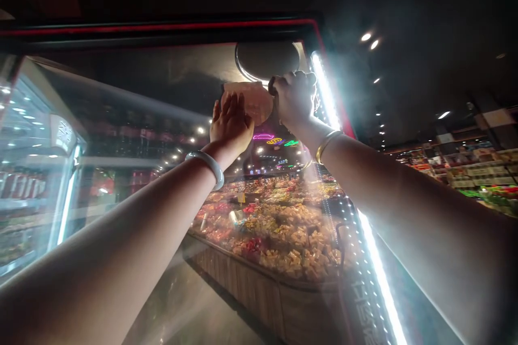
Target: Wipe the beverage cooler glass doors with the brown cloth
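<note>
My left hand [230, 126] is raised with its fingers stretched out, lying over the lower left of a pinkish, rounded flat sheet [257, 102] on the glass door. Just right of the sheet, my right hand [294, 98] is closed in a curl near the upper right of the glass. A small dark bit shows at its left side; I cannot make out what it holds, if anything. Above both hands a large round dark disc [267, 59] with a bright rim shows on or through the glass. The glass door [141, 135] carries many reflections.
A dark frame with a red line [162, 28] borders the glass at the top. A bright light strip [380, 275] runs down the right side. Reflected in the glass is a wooden display bin [243, 267] of wrapped goods. Stocked shelves [481, 172] stand far right.
</note>
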Tool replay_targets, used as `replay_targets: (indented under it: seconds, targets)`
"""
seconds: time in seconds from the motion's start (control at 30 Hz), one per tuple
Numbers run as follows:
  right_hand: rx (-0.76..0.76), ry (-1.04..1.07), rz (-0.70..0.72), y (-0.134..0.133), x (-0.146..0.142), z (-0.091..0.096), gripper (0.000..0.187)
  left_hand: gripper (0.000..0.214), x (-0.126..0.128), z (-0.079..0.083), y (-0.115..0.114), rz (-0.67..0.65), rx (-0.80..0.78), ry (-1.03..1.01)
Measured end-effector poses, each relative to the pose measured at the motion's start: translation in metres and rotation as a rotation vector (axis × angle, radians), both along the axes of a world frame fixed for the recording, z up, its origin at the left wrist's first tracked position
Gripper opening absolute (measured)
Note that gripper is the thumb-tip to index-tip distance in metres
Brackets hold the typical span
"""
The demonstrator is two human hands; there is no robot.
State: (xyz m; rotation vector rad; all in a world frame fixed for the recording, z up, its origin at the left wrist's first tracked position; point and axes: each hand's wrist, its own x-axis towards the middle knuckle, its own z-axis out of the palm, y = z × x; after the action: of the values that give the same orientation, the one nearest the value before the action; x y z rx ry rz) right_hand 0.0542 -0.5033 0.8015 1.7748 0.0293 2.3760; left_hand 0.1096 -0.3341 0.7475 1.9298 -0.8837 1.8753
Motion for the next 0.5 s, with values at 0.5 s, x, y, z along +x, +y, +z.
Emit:
replay_targets:
  seconds: [0.5]
  targets:
    - [-0.282, 0.087, -0.131, 0.028, 0.009, -0.040, 0.030, 0.070, 0.017, -0.006, 0.030, 0.004, -0.016, 0.012]
